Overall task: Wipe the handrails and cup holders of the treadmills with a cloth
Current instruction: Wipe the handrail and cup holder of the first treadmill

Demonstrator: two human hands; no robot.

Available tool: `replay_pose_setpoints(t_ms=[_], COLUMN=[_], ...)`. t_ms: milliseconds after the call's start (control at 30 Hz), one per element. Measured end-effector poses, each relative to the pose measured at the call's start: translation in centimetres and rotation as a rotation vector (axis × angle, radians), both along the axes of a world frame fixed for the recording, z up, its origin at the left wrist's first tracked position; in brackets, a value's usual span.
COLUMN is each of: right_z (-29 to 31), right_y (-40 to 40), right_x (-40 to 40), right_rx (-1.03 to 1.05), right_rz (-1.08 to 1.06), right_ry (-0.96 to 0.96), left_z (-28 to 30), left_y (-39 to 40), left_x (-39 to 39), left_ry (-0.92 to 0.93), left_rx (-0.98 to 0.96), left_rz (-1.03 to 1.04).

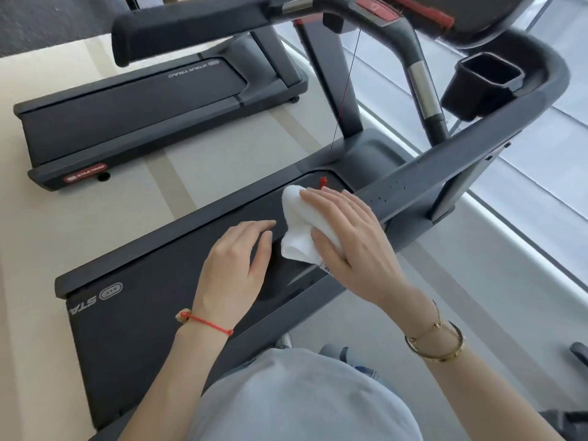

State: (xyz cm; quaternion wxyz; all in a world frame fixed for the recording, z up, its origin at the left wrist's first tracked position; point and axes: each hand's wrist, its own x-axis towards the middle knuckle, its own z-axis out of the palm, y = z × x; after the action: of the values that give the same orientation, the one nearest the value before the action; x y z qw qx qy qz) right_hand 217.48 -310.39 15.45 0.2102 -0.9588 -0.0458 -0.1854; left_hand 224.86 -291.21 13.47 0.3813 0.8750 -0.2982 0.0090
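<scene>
White cloth (300, 229) sits bunched at the near end of the right handrail (445, 173), below the cup holder (480, 85). Right hand (346, 237) lies flat on it, fingers straight, pressing to wipe. Left hand (237, 257) hovers beside the cloth, fingers relaxed, holding nothing, likely for balance.

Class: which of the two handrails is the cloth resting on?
The right handrail: the right hand presses the white cloth onto it. The other rail is untouched.
</scene>
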Motion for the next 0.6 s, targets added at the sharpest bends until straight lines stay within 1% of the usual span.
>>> replay_pose_setpoints(t_ms=[100,200,300,367,500,567,600], right_z=[0.4,0.3,0.1,0.2,1.0,1.3,1.4], right_y=[-1.0,-2.1,-3.7,-5.6,-9.3,-8.7,-7.9], right_x=[0.8,1.2,1.9,2.1,2.6,3.0,3.2], right_rx=[-0.048,-0.079,-0.081,-0.075,-0.073,-0.122,-0.148], right_rz=[0.074,0.108,0.138,0.137,0.045,0.065,0.114], right_ry=[-0.021,-0.094,-0.124,-0.119,-0.084,-0.043,-0.018], left_z=[-0.1,-0.1,0.0,0.2,0.7,0.7,0.7], left_y=[-0.6,-1.3,-2.2,-3.0,-4.6,-5.3,-5.5], left_x=[-0.4,-1.1,-1.9,-2.6,-3.9,-4.2,-4.3], left_ry=[0.022,0.037,0.011,-0.010,-0.027,-0.038,-0.046], left_rx=[-0.009,-0.029,-0.044,-0.050,-0.058,-0.056,-0.054], left_rz=[0.026,0.064,0.120,0.175,0.299,0.357,0.385])
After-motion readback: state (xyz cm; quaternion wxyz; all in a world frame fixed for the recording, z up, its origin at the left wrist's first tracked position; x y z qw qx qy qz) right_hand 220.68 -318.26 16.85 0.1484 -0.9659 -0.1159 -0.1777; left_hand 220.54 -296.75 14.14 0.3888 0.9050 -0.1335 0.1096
